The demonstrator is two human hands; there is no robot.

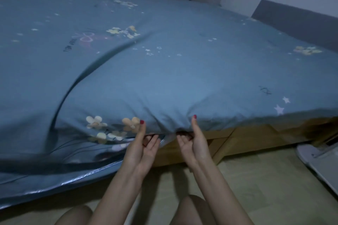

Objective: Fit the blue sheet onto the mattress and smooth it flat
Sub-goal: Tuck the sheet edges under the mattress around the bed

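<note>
Already the blue sheet (164,51) is being carried over most of the mattress (54,177), reaching the far edge at twelve o'clock and the right side at three o'clock, so the task is judged well along. The near edge is being worked at six o'clock, where the cloth is being gripped by the left hand (142,144) and the right hand (192,139), set a little apart, thumbs pressed on top and fingers curled under the hem. Tucking along this edge is judged left to do, since the mattress's shiny bluish side is being left bare at seven o'clock and the wooden bed frame (247,139) is being exposed at four o'clock. Smoothing is also outstanding: a long curved fold (76,82) is being thrown across the cloth toward nine o'clock. The fabric is being read as thin, soft, matte cotton, printed with pale flowers and small stars, bunching in fine gathers between the hands.
</note>
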